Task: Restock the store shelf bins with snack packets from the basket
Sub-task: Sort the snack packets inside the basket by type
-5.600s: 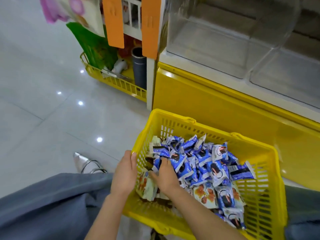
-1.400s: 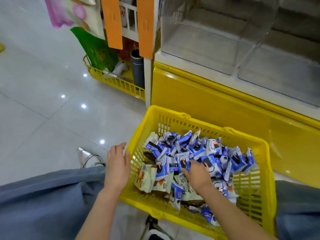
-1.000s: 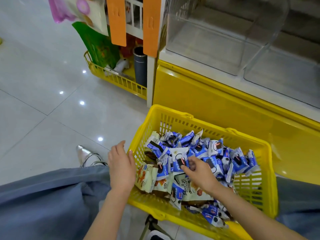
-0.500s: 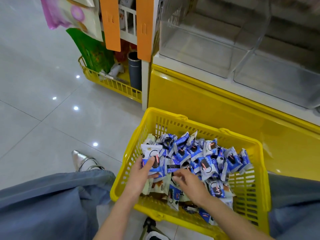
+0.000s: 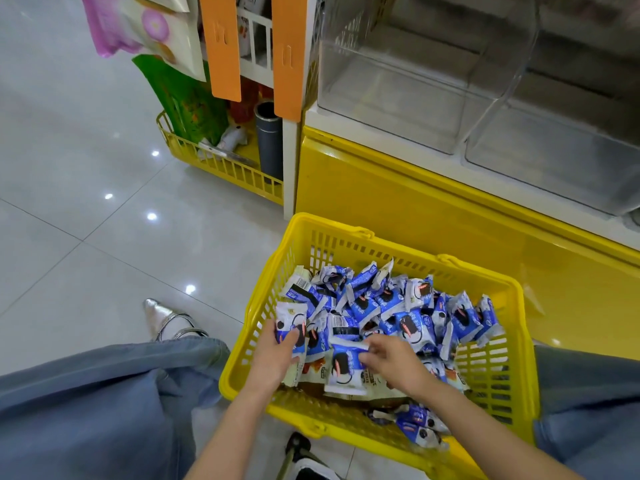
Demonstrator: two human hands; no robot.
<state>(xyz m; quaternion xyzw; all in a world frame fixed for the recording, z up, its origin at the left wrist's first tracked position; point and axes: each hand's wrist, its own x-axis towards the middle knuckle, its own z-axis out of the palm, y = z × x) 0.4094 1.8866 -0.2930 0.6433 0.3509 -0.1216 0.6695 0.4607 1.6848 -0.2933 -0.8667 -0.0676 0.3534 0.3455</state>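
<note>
Head view: left hand (image 5: 277, 355) and right hand (image 5: 394, 362) fingers each clamp snack packets (image 5: 408, 306) inside yellow basket (image 5: 408, 252).

Both bare forearms reach forward, the left hand (image 5: 277, 353) gripping a packet (image 5: 290, 322), thumb across its face, the right hand (image 5: 394, 363), fingers curled, pinching a second packet (image 5: 343, 370) just beside it.

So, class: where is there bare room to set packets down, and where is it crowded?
Bare: left bin and right bin on the shelf; the basket's right end by its wall. Crowded: its middle and left, heaped snack packets, left hand and right hand gripping some.
</note>
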